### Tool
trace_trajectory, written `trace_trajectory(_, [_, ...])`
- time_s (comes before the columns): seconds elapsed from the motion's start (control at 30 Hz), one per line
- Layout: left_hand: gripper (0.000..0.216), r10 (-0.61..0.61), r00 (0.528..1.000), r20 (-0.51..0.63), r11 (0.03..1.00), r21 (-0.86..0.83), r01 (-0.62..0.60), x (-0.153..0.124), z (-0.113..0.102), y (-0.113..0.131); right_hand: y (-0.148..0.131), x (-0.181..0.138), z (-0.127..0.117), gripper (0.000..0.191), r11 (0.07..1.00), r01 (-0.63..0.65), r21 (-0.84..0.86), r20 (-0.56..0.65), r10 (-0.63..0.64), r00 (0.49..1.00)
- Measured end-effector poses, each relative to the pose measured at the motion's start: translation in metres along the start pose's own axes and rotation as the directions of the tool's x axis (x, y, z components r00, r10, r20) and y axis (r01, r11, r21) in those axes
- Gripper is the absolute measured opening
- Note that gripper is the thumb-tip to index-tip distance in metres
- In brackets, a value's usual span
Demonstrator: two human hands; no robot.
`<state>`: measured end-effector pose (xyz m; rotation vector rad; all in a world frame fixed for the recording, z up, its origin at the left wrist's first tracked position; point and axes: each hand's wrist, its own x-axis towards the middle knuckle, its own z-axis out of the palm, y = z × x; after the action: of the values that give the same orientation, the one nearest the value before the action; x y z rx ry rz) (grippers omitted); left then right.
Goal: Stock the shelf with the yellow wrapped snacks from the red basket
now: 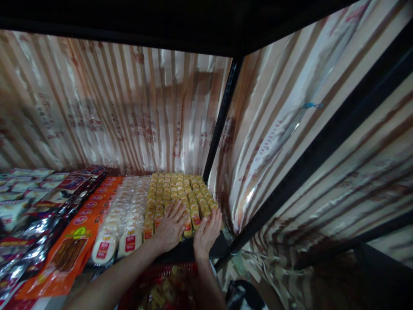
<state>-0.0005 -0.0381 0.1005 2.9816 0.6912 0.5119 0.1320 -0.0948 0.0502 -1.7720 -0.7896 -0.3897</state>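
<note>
Several rows of small yellow wrapped snack packs [166, 189] with red labels stand on a dark shelf, running back to the curtain. My left hand [171, 227] lies flat over the front of these rows, fingers stretched forward. At the right front corner of the rows, my right hand [208, 232] rests with its fingers extended against the packs. Neither hand grips anything that I can see. Below my forearms is a red basket [155, 273] with loose yellow packs [164, 292] in it.
Left of the yellow packs are rows of white round wrapped packs [129, 243], orange snack bags [69, 252] and dark shiny bags [35, 228]. A black shelf post [224, 116] stands at the back corner, and a slanted black bar [306, 159] crosses on the right. Striped plastic curtain [145, 107] hangs behind.
</note>
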Motion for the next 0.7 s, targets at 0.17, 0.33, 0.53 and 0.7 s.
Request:
trace_trajectory(0.17, [0.047,0.066,0.997,-0.033,0.998,-0.017,-0.067,0.013,0.008,0.018,0.038,0.018,-0.012,0.062,0.995,-0.097,-0.037,0.076,0.1,0.992])
trace_trajectory(0.33, [0.048,0.163,0.987,-0.007,0.987,-0.003,-0.163,0.033,0.024,0.037,0.05,0.014,-0.008,0.067,0.99,-0.138,-0.005,0.177,0.137,0.975])
trace_trajectory(0.53, [0.046,0.184,0.983,-0.004,0.982,0.051,-0.183,0.045,0.046,0.045,0.046,0.007,-0.003,0.062,0.987,-0.161,0.023,0.17,0.154,0.973])
trace_trajectory(0.7, [0.043,0.159,0.987,-0.031,0.983,0.093,-0.156,0.054,0.059,0.049,0.047,0.011,-0.005,0.062,0.964,-0.26,0.05,0.181,0.248,0.952])
